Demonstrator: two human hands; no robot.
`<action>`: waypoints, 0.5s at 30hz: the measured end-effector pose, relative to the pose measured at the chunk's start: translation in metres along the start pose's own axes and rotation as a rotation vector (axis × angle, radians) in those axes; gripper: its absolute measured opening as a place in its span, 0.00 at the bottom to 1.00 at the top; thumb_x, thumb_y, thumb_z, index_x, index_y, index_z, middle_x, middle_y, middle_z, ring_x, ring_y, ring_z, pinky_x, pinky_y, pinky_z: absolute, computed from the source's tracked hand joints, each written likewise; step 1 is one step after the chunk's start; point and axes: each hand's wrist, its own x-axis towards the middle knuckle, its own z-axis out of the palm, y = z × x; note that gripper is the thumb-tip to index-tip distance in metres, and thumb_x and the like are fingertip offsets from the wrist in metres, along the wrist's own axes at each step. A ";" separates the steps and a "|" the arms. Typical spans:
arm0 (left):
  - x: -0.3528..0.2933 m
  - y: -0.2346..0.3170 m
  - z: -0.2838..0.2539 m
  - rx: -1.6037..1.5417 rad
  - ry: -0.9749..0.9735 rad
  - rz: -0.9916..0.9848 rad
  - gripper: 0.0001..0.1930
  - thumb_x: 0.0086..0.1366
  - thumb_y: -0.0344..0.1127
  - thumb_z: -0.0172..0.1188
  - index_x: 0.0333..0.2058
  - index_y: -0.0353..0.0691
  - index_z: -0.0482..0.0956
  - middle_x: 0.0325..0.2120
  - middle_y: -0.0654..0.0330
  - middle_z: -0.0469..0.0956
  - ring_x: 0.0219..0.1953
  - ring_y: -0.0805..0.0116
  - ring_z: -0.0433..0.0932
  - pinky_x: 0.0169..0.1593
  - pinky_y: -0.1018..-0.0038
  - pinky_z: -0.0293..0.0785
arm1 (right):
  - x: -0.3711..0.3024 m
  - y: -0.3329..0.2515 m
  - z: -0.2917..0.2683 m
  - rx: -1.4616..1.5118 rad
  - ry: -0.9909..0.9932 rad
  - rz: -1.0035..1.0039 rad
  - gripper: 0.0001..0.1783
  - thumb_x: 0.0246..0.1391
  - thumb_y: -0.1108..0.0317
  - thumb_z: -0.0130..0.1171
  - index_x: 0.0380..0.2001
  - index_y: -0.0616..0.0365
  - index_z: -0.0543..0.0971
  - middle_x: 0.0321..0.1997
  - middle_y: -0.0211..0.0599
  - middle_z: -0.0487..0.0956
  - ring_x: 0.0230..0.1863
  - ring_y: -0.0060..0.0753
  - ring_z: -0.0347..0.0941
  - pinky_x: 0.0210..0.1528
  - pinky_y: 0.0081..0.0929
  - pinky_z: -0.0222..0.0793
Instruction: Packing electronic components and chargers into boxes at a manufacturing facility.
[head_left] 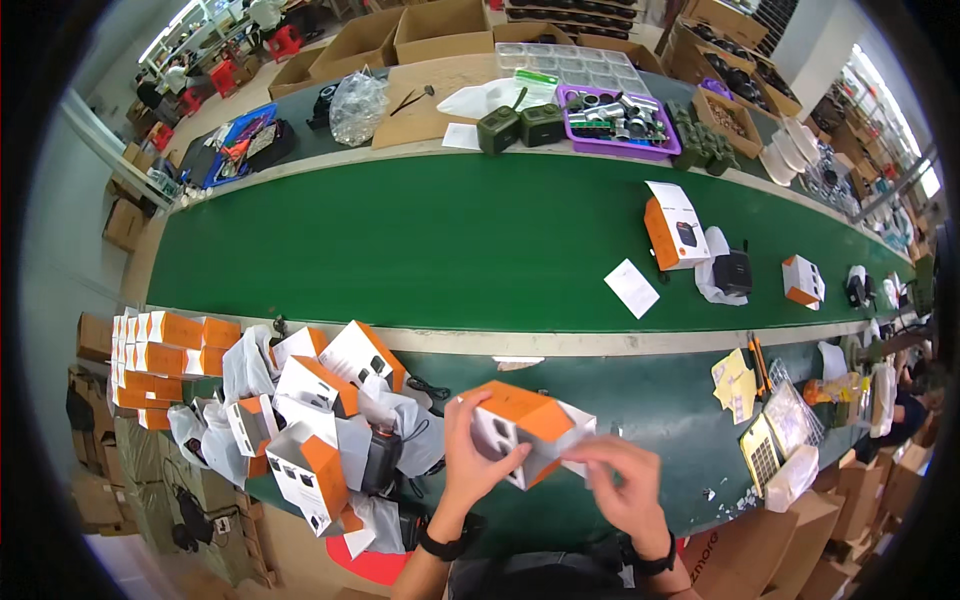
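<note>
My left hand (pixel 474 466) grips an orange and white cardboard box (pixel 524 412) above the near table, thumb on the printed side and fingers on the orange side. The box lies tilted, with white flaps (pixel 578 414) at its right end. At that end is my right hand (pixel 630 486), its fingers stretched toward the flaps and its thumb apart from them. Slight blur covers these fingertips. Left of my hands lie several similar boxes (pixel 318 385), some with flaps up, among white bags (pixel 248 366) and a black device (pixel 382 460).
Stacked orange and white boxes (pixel 172 358) stand far left. Across the green belt (pixel 400 230) lie an upright box (pixel 676 228), a white sheet (pixel 632 288) and a black device (pixel 733 272). A purple basket of parts (pixel 620 150) sits beyond. Yellow papers (pixel 734 386) lie at right.
</note>
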 end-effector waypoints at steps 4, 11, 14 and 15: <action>-0.005 0.014 -0.012 0.213 0.186 0.087 0.39 0.34 0.37 0.72 0.49 0.40 0.66 0.41 0.50 0.63 0.43 0.52 0.68 0.46 0.66 0.67 | 0.008 0.015 0.021 -0.315 0.033 -0.138 0.11 0.45 0.80 0.56 0.35 0.63 0.78 0.32 0.43 0.78 0.36 0.42 0.76 0.39 0.28 0.71; -0.018 0.031 -0.014 0.544 0.325 0.265 0.37 0.31 0.44 0.73 0.45 0.44 0.72 0.48 0.44 0.63 0.48 0.46 0.68 0.45 0.58 0.69 | -0.012 0.076 0.077 0.384 0.040 0.257 0.28 0.49 0.79 0.55 0.55 0.59 0.65 0.52 0.39 0.72 0.53 0.31 0.68 0.52 0.26 0.66; -0.002 0.031 0.002 0.720 0.417 0.481 0.33 0.32 0.46 0.73 0.43 0.50 0.75 0.53 0.43 0.61 0.52 0.44 0.66 0.48 0.55 0.66 | -0.002 0.097 0.103 0.863 0.061 0.458 0.30 0.57 0.68 0.52 0.61 0.54 0.56 0.63 0.35 0.61 0.62 0.30 0.60 0.60 0.32 0.60; 0.014 0.034 0.010 0.743 0.400 0.622 0.28 0.37 0.44 0.70 0.42 0.53 0.76 0.53 0.47 0.62 0.53 0.47 0.66 0.50 0.54 0.64 | 0.012 0.099 0.103 0.952 0.133 0.545 0.26 0.62 0.60 0.45 0.61 0.52 0.58 0.62 0.35 0.62 0.61 0.32 0.61 0.60 0.32 0.62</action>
